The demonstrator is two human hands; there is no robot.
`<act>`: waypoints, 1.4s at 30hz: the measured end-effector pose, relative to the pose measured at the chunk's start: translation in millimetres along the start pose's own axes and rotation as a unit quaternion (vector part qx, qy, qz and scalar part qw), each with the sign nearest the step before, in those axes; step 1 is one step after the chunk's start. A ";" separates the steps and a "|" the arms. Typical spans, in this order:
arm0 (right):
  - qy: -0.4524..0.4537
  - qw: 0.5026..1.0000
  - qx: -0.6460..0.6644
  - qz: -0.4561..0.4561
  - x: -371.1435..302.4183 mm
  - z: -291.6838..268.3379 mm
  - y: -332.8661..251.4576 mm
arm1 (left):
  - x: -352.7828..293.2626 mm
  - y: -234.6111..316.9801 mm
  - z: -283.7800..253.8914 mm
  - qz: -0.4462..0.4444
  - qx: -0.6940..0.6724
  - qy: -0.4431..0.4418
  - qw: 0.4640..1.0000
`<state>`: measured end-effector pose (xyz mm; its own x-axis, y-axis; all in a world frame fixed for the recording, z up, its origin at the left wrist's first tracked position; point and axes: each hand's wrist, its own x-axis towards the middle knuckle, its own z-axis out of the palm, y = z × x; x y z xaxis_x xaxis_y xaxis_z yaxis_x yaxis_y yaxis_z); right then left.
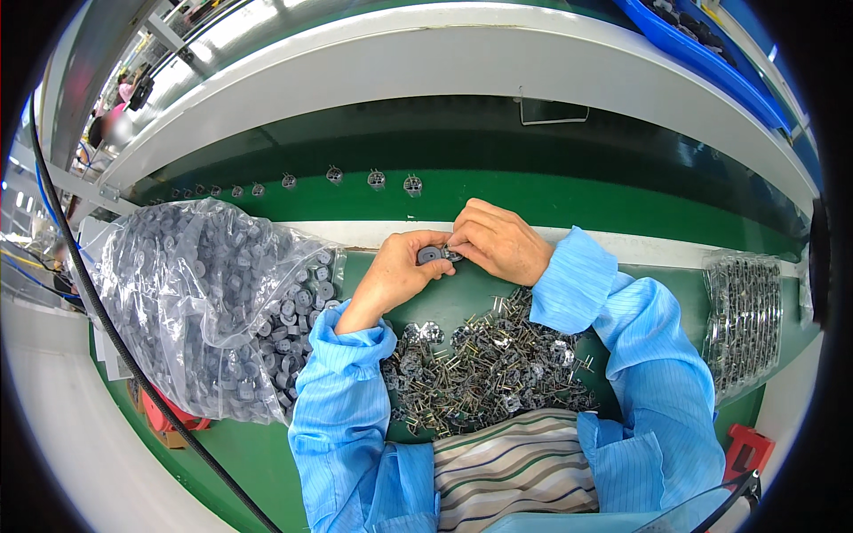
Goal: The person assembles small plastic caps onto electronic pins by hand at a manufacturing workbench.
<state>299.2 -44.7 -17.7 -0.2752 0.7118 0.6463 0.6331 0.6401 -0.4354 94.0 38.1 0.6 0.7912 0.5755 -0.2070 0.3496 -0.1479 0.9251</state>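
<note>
Above the green bench, my left hand (391, 274) is closed around a dark grey round cap (429, 256), gripping it between thumb and fingers. My right hand (504, 242) pinches a small pinned part (451, 254) against the cap's right side; the fingertips partly hide it. Just below both hands lies a loose heap of small dark parts with metal pins (489, 369). A clear plastic bag (191, 284) full of grey round caps lies to the left, its open side toward my left forearm. Loose caps (298, 311) spill at its mouth.
Beyond the white ledge (657, 253), several small pinned pieces (377, 180) stand in a row on a green surface. Stacked clear plastic trays (745, 324) lie at right, near a red fixture (748, 451). A black cable (115, 333) crosses the left side; a blue bin (711, 62) sits upper right.
</note>
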 end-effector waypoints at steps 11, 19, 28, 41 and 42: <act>0.002 0.959 0.149 0.241 4.9 -1.9 -6.9 | 2.3 2.8 21.5 0.084 -0.002 0.095 0.992; 0.006 0.893 0.219 0.392 -4.9 -10.0 62.2 | 6.9 -8.7 27.0 0.147 0.164 0.132 0.967; 0.058 0.933 -0.269 0.232 -10.2 -42.5 68.6 | 14.9 -7.7 7.9 0.048 -0.197 0.091 0.975; -0.271 0.911 0.177 0.254 -5.8 -12.7 -5.2 | 14.4 -14.5 10.5 0.059 -0.092 0.159 0.981; -0.238 0.948 0.092 0.193 -5.3 -7.3 -1.1 | 14.5 -15.5 10.5 0.042 -0.026 0.171 0.984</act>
<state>305.3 -51.3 -16.1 -0.3720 0.9247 0.0810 0.6281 0.3149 -0.7116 105.3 40.3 -20.1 0.5974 0.8017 -0.0185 0.2570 -0.1695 0.9514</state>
